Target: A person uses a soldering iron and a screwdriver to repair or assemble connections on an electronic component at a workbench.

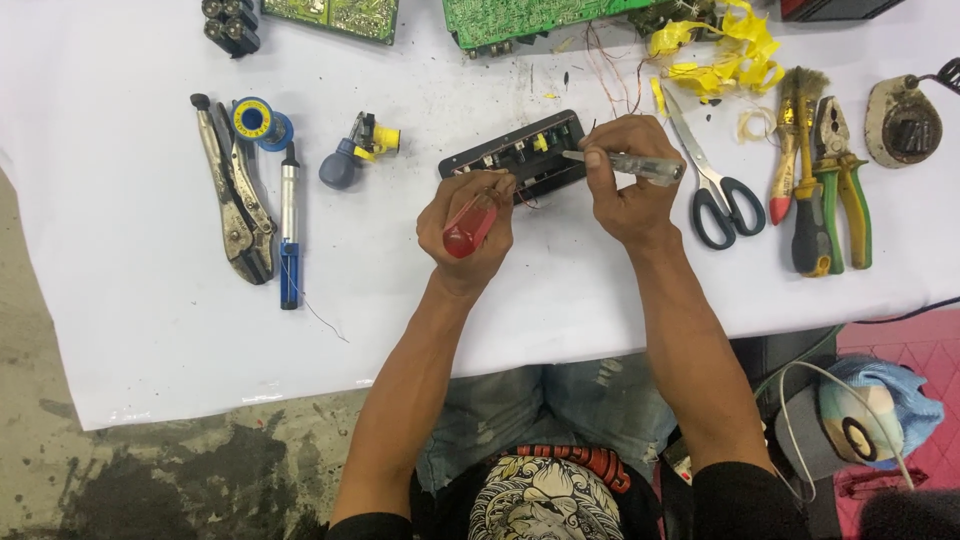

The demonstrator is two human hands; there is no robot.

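Desk [150, 330] left edge: locking pliers [235, 195], solder spool [257, 120], blue desoldering pump [289, 225]. Right edge: scissors [712, 180], brush [790, 140], green-handled pliers [845, 180]. Far edge: green circuit boards [510, 18], yellow tape scraps [725, 50].

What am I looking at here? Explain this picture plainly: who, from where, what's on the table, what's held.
One picture, from a camera worn on a person's head, looking down at their own bare hands; no machine. The left hand grips a red-handled screwdriver. The right hand holds a clear-handled tool against a small black circuit board. On the white table lie locking pliers, a solder spool, scissors, a brush, green pliers, yellow tape scraps and green boards.
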